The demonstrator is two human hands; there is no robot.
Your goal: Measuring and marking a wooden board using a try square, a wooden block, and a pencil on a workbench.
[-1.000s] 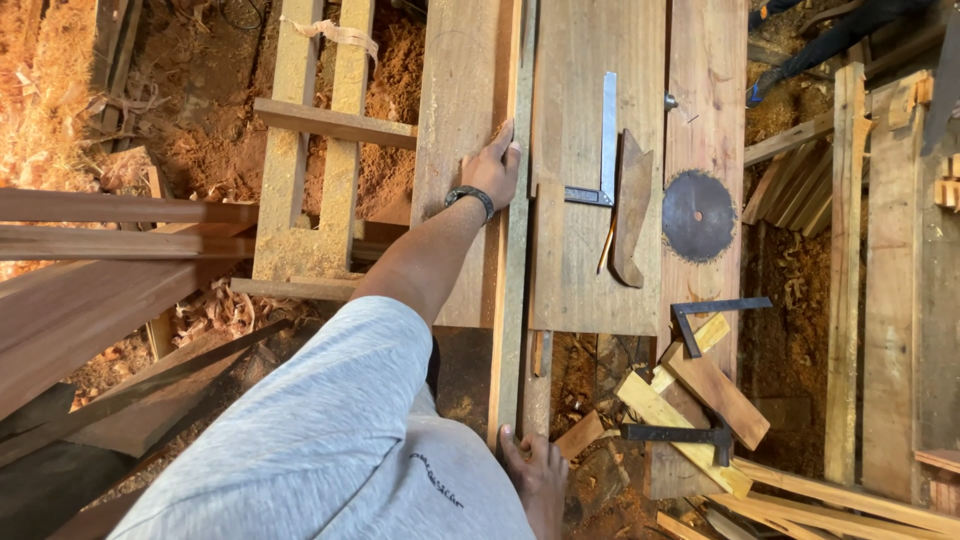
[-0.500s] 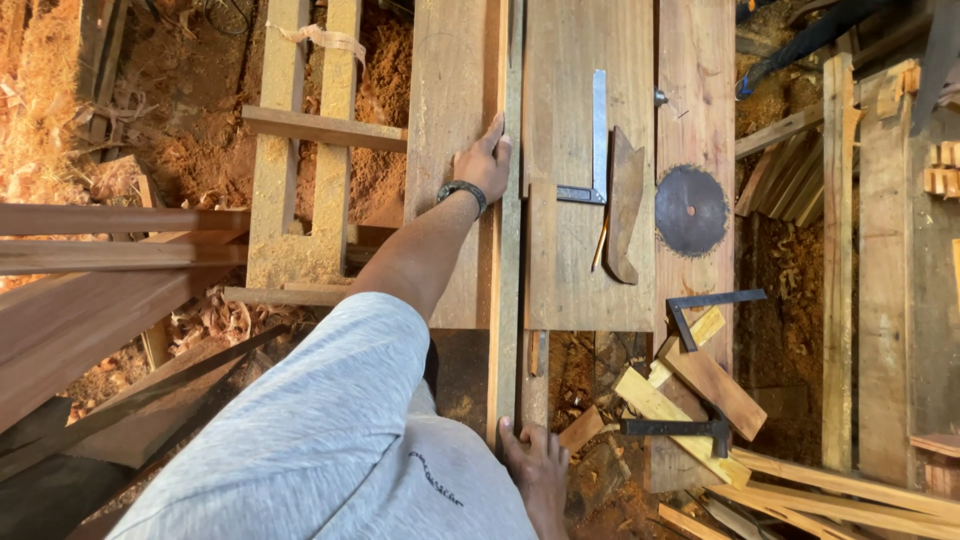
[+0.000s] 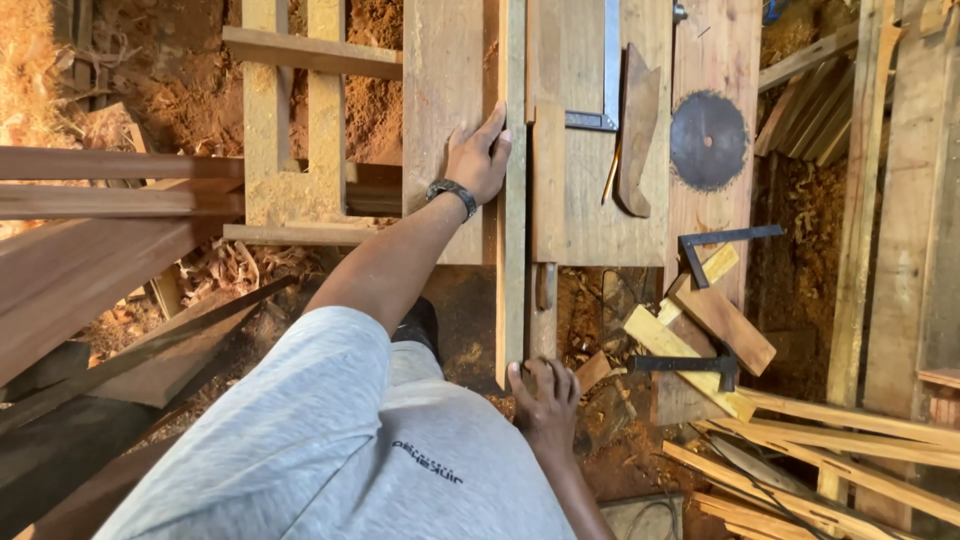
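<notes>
A: where's the strip?
B: long wooden strip [image 3: 514,200] lies lengthwise on the workbench [image 3: 440,70], near end hanging off the edge; left hand [image 3: 478,158] lies flat, fingers spread, touching the strip's left side; right hand [image 3: 545,405] cups the near end, fingers curled round it.
A: anything beside it?
B: metal square [image 3: 606,80] and wood offcut [image 3: 637,130] right of the strip; saw blade [image 3: 708,140] further right; hammer [image 3: 692,365] beyond the near end, lower right.
</notes>
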